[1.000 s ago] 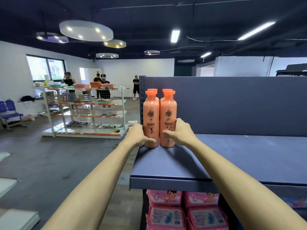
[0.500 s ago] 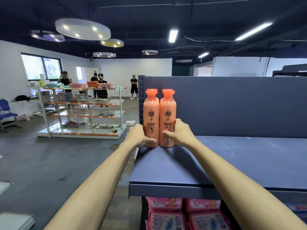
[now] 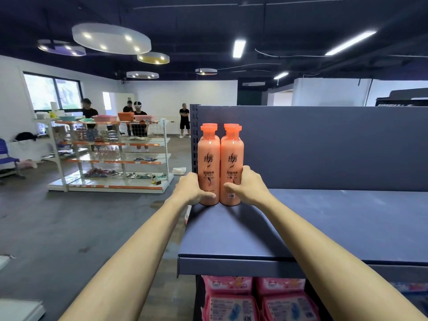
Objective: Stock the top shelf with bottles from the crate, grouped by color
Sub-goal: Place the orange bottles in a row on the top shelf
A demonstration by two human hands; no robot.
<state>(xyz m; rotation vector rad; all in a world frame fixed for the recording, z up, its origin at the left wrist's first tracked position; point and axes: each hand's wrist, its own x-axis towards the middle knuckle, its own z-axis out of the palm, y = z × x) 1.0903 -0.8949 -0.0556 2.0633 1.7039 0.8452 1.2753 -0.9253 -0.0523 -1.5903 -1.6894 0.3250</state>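
Head view: early stocking of the dark blue metal top shelf (image 3: 324,223).
Your left hand (image 3: 193,191) gripped the left orange plastic bottle (image 3: 208,163), your right hand (image 3: 249,188) the right orange plastic bottle (image 3: 232,163), both upright at the shelf's left end. Two matching caps (image 3: 209,124) showed behind; much stocking likely remained.

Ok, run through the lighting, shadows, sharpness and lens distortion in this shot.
Head view: the ceiling strip light blows out to white glare; the orange bottles are sharp, labels crisp; soft shadows spread from their bases toward the camera on the top shelf; wide-angle distortion stretches the forearms at the bottom edge; the distant people look soft.
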